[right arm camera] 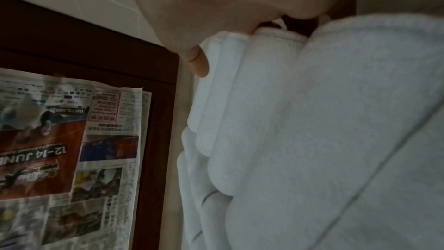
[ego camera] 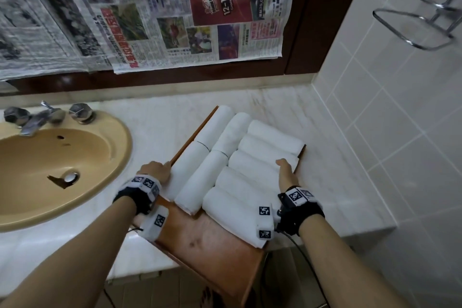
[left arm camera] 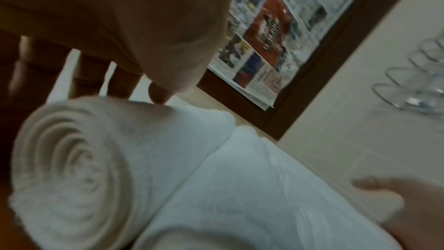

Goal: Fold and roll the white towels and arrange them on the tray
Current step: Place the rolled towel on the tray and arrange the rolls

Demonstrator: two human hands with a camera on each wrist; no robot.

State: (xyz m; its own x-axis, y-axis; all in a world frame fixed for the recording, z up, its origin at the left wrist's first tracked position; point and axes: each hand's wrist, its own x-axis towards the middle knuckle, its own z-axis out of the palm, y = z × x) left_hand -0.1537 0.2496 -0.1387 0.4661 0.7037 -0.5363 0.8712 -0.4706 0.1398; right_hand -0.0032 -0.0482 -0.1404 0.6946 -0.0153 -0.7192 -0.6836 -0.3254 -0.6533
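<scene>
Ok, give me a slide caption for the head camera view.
Both hands, left and right, flank rolled white towels on a wooden tray beside a sink.

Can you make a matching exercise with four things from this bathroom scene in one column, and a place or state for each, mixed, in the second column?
Things:
1. brown wooden tray
2. rolled white towels
3. beige oval sink
4. printed newspaper sheets

Places or states:
A. hanging on the dark wooden panel behind the counter
B. sunk into the marble counter, left of the tray
C. lying in rows on the tray
D. its near end sticks out over the counter edge

Pairs: 1-D, 2-C, 3-B, 4-A
</scene>
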